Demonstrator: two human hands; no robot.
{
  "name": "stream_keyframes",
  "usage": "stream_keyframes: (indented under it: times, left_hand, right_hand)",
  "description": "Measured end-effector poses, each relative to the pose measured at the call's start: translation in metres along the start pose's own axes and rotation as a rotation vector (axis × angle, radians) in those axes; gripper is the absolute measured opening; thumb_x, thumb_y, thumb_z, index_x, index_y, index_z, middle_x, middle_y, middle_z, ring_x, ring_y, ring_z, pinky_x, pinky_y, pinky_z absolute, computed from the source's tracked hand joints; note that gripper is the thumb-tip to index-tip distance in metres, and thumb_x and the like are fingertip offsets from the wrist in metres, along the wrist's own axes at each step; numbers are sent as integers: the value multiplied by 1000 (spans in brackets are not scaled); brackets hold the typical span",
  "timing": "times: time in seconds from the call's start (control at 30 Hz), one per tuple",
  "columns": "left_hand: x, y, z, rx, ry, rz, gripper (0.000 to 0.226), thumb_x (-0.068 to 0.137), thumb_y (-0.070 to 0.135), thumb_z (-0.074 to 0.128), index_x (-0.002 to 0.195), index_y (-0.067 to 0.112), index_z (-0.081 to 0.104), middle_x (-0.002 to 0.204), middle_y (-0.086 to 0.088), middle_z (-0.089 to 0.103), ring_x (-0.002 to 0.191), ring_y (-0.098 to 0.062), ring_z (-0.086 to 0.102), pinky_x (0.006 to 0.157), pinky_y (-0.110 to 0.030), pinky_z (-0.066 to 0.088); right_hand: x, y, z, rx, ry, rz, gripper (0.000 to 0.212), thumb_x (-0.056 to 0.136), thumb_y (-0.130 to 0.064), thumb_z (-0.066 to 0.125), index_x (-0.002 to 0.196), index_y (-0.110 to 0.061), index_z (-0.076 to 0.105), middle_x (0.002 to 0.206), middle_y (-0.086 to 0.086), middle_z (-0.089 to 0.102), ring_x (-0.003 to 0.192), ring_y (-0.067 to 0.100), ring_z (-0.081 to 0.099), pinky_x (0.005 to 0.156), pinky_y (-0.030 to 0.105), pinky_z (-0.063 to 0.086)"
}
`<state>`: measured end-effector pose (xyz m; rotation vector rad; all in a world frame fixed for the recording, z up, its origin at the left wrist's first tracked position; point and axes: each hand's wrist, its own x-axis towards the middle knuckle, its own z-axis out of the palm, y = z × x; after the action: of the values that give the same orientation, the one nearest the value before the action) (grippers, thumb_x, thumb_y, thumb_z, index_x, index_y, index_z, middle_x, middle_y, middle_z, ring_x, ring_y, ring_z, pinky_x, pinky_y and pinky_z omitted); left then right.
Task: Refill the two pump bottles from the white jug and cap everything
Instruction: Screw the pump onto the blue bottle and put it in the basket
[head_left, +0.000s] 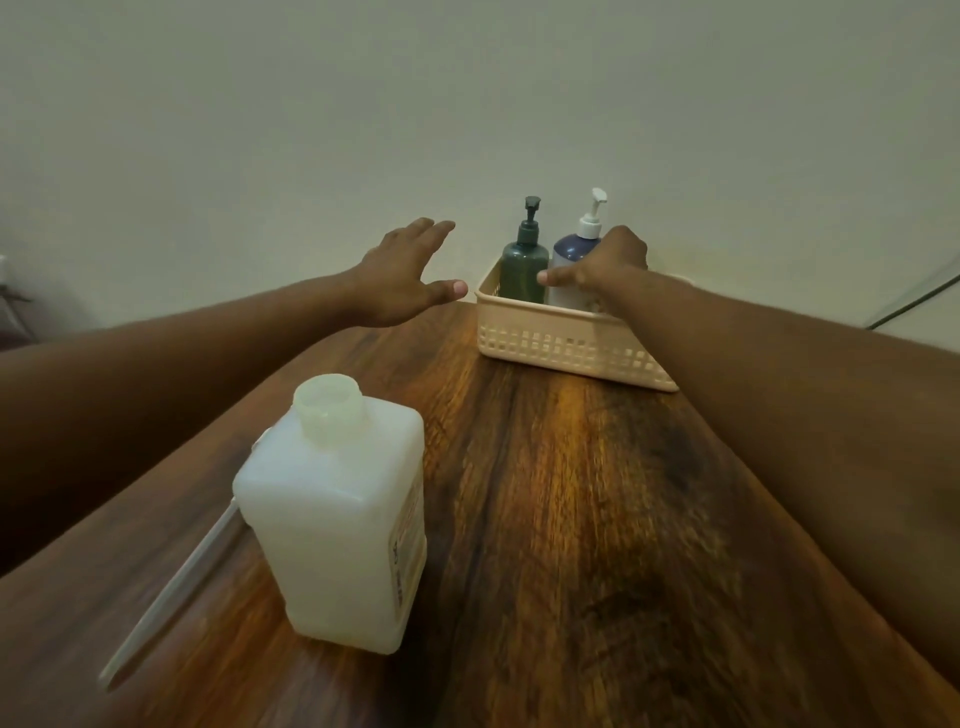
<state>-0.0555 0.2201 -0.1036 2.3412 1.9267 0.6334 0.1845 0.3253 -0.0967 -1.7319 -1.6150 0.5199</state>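
Two pump bottles stand in the basket while we reach for them with both hands.

We have our right hand (608, 265) at the blue-grey bottle (570, 249), fingers curled over its shoulder and thumb pointing across toward the green bottle (524, 270); whether the fingers truly close on it we cannot tell, since the hand hides the contact. Our left hand (410, 275) hovers spread and holding nothing, just left of the beige basket (550, 348). Both bottles stand upright, pumps on, side by side at the basket's far end by the wall. The green one lies between our two hands, nearer the left. We judge a straight upward lift is needed. The white jug (337, 519) sits capped, near us on the wooden table (597, 519), a pale tube (171, 587) beside it.
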Motion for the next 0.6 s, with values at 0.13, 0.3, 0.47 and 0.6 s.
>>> stream_keyframes:
  times: [0.13, 0.3, 0.47, 0.6]
  left_hand:
    - [1, -6, 4, 8, 1, -18, 79, 101, 49, 54, 164, 20, 15, 172, -7, 12, 158, -32, 13, 124, -57, 21]
    - [1, -10, 13, 8, -15, -39, 78, 102, 48, 53, 164, 20, 15, 172, -7, 13, 157, -33, 13, 124, -57, 21]
    - [-6, -12, 14, -30, -26, -73, 79, 101, 48, 55, 164, 21, 15, 172, -6, 12, 157, -32, 13, 124, -58, 22]
    - [-19, -18, 7, -40, -21, -102, 81, 99, 53, 55, 163, 24, 15, 172, -6, 11, 157, -32, 14, 123, -60, 23]
  right_hand:
    - [4, -1, 3, -15, -26, 12, 94, 61, -47, 97, 134, -10, 51, 135, 10, 60, 123, 30, 60, 99, 44, 54]
    - [9, -2, 7, -28, -43, 49, 98, 59, -50, 97, 136, -11, 49, 137, 10, 59, 126, 30, 58, 99, 41, 54]
    - [8, 2, 4, -64, -73, 37, 98, 61, -52, 95, 137, -10, 48, 138, 10, 58, 128, 30, 57, 101, 41, 52]
    - [0, -1, -8, -80, -108, 35, 107, 63, -55, 93, 143, -7, 42, 145, 13, 51, 134, 31, 51, 106, 43, 48]
